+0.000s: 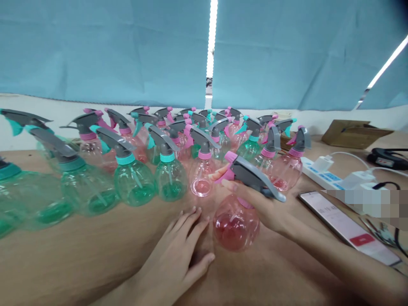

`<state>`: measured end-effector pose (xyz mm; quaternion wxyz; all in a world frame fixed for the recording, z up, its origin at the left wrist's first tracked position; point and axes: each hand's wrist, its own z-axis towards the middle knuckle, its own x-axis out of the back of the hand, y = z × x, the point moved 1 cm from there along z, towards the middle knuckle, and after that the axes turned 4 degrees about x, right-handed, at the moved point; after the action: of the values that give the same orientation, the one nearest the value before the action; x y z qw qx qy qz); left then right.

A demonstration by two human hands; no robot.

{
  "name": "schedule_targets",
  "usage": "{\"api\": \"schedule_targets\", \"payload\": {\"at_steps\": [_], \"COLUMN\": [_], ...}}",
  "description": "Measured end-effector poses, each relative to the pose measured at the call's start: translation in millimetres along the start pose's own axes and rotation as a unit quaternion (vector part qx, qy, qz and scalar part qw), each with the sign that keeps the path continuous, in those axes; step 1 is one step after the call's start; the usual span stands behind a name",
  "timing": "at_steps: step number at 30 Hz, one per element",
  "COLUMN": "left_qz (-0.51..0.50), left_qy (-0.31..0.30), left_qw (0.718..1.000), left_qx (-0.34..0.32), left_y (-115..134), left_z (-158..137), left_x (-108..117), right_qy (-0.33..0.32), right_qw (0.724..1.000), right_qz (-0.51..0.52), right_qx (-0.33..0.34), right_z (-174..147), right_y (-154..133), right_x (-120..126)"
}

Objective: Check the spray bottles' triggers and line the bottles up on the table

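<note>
Gripping a pink spray bottle (236, 227) around the neck of its spray head (255, 172), the right hand (263, 206) has its fingers curled close by the pink trigger (225, 173). The bottle is at the near side of the table (95, 263), a little right of the middle, with its grey lever pointing right and towards the person. The left hand (181, 250) is palm down just left of the bottle, fingers loosely spread, holding nothing.

The step in hand seems to be placing or handling this one bottle in front of the group. Because of the blur and the angle, I cannot tell whether its base rests fully on the table or is slightly raised.

Beyond it, a pink bottle (202, 180) is nearest on the far side, and green bottles (172, 182) run off to the left, with more crowded behind. On the right lie a phone (347, 229) and, farther off, a power strip (321, 176).

The next move, in my judgement, calls for a firm hold on the neck without squeezing the trigger, the round body kept upright and clear of its close neighbours, and the free left hand ready to support it.
</note>
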<state>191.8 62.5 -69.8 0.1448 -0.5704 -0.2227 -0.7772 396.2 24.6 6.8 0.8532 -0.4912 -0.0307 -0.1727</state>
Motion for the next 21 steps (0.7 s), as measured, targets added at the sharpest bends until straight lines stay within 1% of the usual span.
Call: {"api": "schedule_targets", "payload": {"at_steps": [9,14,18,21], "left_qz": [0.004,0.010,0.020,0.023], "left_qy": [-0.014,-0.020,-0.032,-0.038], "left_qw": [1.000,1.000,0.999,0.999], "left_qx": [0.003,-0.006,-0.005,-0.002], "left_y": [-0.6,-0.4,1.0,1.6], "left_z": [-0.2,-0.5,1.7,2.3], "left_x": [-1.0,-1.0,1.8,3.3], "right_qy": [0.005,0.001,0.001,0.000], "right_qw": [1.000,0.999,1.000,0.999], "right_qz": [0.005,0.037,0.018,0.022], "right_qx": [-0.002,-0.018,-0.010,-0.026], "right_z": [-1.5,-0.7,-0.2,-1.2], "right_y": [6.1,5.1,3.1,4.5], "right_x": [1.2,0.6,0.4,-0.2]}}
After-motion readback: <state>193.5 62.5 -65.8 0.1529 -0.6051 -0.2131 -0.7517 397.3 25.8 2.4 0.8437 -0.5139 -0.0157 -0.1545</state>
